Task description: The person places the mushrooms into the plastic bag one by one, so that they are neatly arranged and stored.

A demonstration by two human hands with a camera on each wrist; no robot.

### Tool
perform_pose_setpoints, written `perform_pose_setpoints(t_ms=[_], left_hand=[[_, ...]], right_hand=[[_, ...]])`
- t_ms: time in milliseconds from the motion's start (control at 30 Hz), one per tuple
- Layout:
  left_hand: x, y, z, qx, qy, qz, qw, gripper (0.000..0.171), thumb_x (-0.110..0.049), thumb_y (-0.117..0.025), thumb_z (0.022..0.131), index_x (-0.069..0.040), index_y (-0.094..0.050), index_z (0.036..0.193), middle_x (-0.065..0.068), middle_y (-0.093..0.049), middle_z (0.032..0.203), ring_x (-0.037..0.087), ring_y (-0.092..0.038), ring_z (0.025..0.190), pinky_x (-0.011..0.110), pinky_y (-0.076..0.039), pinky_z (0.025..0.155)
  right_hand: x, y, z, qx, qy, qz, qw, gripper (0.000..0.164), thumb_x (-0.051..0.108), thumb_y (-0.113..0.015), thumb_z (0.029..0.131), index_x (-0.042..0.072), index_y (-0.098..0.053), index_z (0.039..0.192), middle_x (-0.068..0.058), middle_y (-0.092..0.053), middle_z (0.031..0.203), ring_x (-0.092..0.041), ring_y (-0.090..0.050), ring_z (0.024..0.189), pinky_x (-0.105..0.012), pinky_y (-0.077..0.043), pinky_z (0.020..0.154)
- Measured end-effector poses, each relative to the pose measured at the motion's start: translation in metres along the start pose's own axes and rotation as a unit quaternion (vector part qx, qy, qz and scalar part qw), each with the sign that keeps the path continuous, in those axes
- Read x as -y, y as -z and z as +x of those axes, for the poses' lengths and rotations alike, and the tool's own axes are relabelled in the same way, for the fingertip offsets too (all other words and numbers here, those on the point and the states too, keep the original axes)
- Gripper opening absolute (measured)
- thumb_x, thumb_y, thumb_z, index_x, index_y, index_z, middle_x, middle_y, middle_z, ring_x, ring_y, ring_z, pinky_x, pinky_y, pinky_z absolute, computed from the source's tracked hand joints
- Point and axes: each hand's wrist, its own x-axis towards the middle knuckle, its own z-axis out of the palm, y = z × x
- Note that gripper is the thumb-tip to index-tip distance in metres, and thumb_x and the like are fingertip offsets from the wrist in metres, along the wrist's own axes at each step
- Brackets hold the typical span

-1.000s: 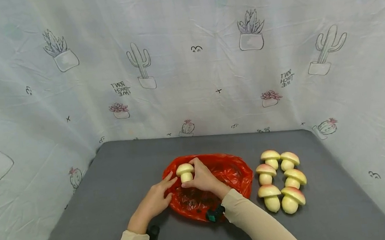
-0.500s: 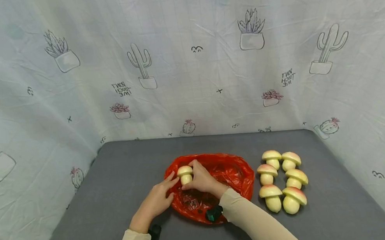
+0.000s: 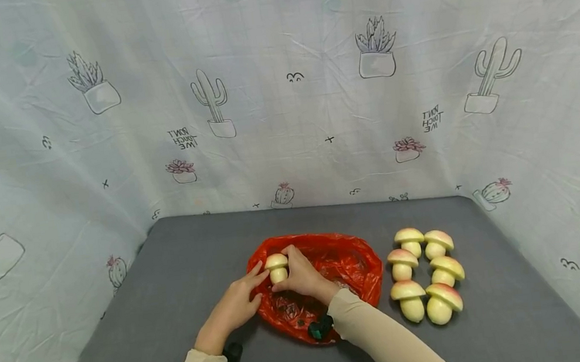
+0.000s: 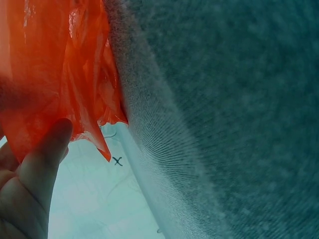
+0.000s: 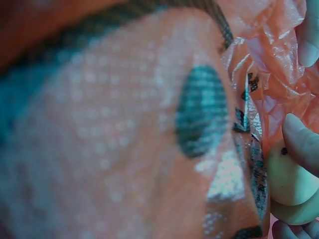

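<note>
My right hand (image 3: 304,277) grips a cream-coloured mushroom (image 3: 276,262) with a rounded cap and thick stem, at the left side of an opened red plastic bag (image 3: 352,266). It is upright in the head view. Part of the mushroom (image 5: 289,179) shows behind the thumb in the right wrist view. My left hand (image 3: 234,305) pinches the bag's left edge; its thumb (image 4: 47,164) lies against the red plastic in the left wrist view, with fingers partly hidden behind.
Several similar mushrooms with pink-tinged caps (image 3: 407,289) lie in two columns right of the bag. The grey tabletop (image 3: 186,257) meets a cactus-print curtain (image 3: 282,111) at the back and sides.
My right hand has lowered the mushroom slightly and drawn it a little left, deeper toward the bag. The left hand stays at the bag's edge, almost still.
</note>
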Motion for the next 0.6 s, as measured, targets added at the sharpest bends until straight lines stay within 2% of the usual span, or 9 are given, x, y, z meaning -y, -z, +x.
perform_pose_setpoints(t_ms=[167,267,600], left_hand=[[-0.0001,0.0005,-0.0001,0.006,0.003,-0.007,1.0000,0.052,0.000,-0.063,0.083,-0.003,-0.054,0.134,0.017,-0.038,0.148,0.005,-0.034,0.054,0.022,-0.037,0.059],[0.0003,0.0005,-0.0002,0.009,0.002,-0.011,0.9999,0.052,0.000,-0.063,0.083,-0.002,-0.053,0.134,0.017,-0.038,0.148,0.003,-0.028,0.050,0.021,-0.035,0.054],[0.0016,0.0006,-0.0009,0.000,-0.006,-0.012,0.9999,0.052,0.001,-0.064,0.082,0.000,-0.054,0.133,0.017,-0.039,0.147,0.005,-0.030,0.054,0.020,-0.035,0.054]], right_hand=[[-0.0037,-0.0037,-0.0013,-0.004,0.004,-0.008,1.000,0.078,0.032,-0.087,0.065,0.004,-0.041,0.121,-0.011,-0.051,0.113,-0.020,-0.052,0.096,-0.035,-0.047,0.083],[-0.0049,-0.0050,-0.0014,0.001,0.003,-0.009,1.000,0.079,0.033,-0.086,0.066,0.004,-0.040,0.123,-0.011,-0.051,0.115,-0.021,-0.052,0.098,-0.037,-0.047,0.085],[-0.0045,-0.0047,-0.0007,0.023,0.005,0.006,1.000,0.084,0.033,-0.086,0.066,0.001,-0.037,0.126,-0.014,-0.051,0.117,-0.022,-0.054,0.099,-0.037,-0.047,0.086]])
